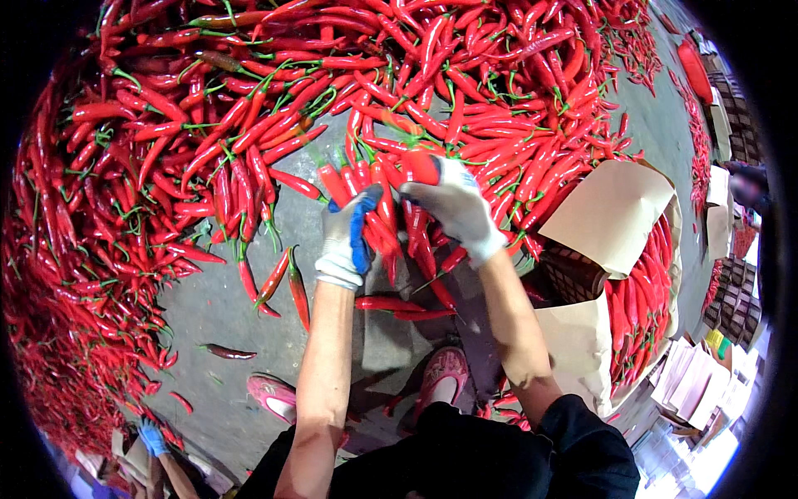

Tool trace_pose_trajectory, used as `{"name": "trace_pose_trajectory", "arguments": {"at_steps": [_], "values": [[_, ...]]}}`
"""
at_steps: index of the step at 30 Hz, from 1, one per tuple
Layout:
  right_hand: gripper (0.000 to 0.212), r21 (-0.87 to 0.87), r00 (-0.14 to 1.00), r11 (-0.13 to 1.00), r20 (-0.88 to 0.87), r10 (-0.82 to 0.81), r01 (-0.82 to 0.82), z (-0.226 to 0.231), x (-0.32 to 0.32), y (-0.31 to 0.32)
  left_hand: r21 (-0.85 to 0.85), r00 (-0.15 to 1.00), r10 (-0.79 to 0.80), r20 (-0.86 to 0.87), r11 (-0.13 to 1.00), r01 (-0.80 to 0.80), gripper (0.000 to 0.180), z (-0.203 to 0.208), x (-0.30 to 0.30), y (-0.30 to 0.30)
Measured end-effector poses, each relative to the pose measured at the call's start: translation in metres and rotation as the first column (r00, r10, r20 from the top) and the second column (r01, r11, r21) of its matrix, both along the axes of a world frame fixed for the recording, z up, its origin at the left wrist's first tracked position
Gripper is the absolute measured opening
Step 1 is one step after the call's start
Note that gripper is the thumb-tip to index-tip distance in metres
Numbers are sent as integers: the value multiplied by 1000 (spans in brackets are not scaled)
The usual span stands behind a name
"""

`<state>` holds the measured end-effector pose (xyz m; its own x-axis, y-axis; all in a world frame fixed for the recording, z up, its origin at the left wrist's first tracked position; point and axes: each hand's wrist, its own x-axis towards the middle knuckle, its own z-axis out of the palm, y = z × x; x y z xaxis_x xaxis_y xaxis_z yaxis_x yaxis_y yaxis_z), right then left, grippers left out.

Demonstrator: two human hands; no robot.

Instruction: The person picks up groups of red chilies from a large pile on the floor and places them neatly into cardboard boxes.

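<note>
My left hand (pixel 341 237), in a white and blue work glove, is closed around several long red chili peppers with green stems. Beside it, my right hand (pixel 461 208) in a similar glove grips more red chili peppers (pixel 420 166), their stem ends blurred. The two bunches are side by side over the grey floor (pixel 208 299), in front of a large heap of red chili peppers (pixel 332 41). A few loose peppers (pixel 399 308) lie below my hands, near my pink shoes.
To my right stands a dark crate (pixel 573 274) lined with brown paper (pixel 573 341), partly filled with chili peppers (pixel 636 308). Dark crates (pixel 736 291) and paper sheets (pixel 690 382) are stacked farther right. At lower left, a co-worker's blue-gloved hand (pixel 152 437) is near the heap.
</note>
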<state>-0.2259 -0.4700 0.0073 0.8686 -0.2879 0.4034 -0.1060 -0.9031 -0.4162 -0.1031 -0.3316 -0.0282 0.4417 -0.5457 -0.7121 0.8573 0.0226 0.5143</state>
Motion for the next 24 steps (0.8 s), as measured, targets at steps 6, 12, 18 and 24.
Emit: {"name": "trace_pose_trajectory", "arguments": {"at_steps": [6,12,18,24], "values": [[36,798,842,278,-531,-95,534,-12,14,8,-103,959,-271,85,955,279,31,21,6,13],[77,882,854,-79,-470,-222,465,59,-17,57,-243,914,-385,129,881,405,33,47,-10,61],[63,698,940,692,78,-331,185,40,-73,116,324,283,-602,747,701,635,33,57,-30,90],[67,692,929,679,31,-368,246,-27,-100,160,340,-141,-350,926,608,717,42,22,-37,76]]}}
